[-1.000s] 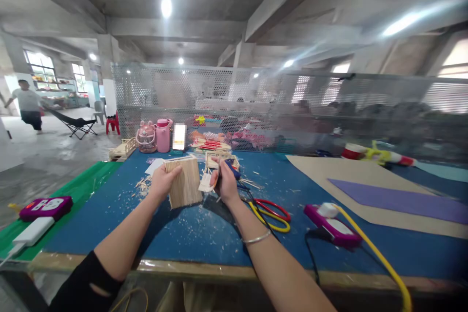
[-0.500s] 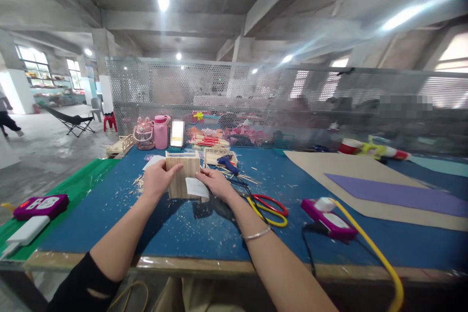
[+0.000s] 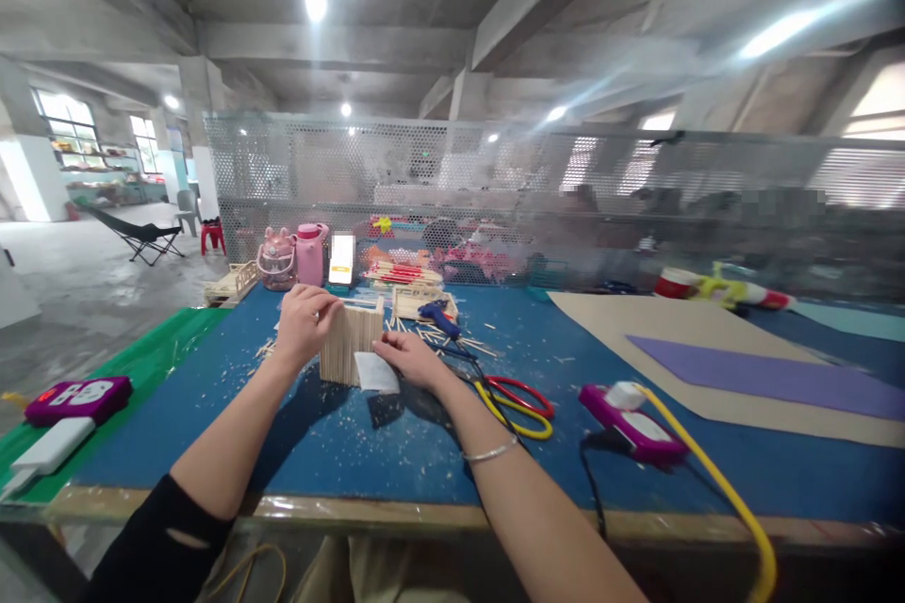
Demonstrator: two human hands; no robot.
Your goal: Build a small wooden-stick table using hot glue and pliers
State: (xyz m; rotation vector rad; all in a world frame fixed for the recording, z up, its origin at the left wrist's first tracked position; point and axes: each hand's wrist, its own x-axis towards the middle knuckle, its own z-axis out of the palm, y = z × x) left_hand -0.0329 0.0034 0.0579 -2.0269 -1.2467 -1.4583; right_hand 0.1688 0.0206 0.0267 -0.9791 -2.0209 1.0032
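A box-like piece made of thin wooden sticks (image 3: 350, 346) stands upright over the blue tabletop, its slatted side toward me. My left hand (image 3: 304, 328) is closed over its upper left edge, thumb and fingers pinching near the top. At the right edge is my right hand (image 3: 411, 358), fingertips against the box. A white slip of paper (image 3: 376, 374) hangs from the right hand's fingers, across the box's lower right corner. Beyond that hand lies a blue glue gun (image 3: 439, 317). A tool with red and yellow loop handles (image 3: 523, 403) rests near the right forearm.
Wood crumbs and loose sticks (image 3: 463, 336) litter the tabletop. Behind stand a pink bottle (image 3: 309, 254), a lit phone (image 3: 340, 259) and a bundle of red-marked sticks (image 3: 403, 274). A purple power strip (image 3: 633, 424) with a yellow cable sits right, near a purple sheet (image 3: 764, 377).
My right hand has come left to the box's right edge, bringing the paper slip. The left hand has shifted up to the box's top edge. A walking person has left view.
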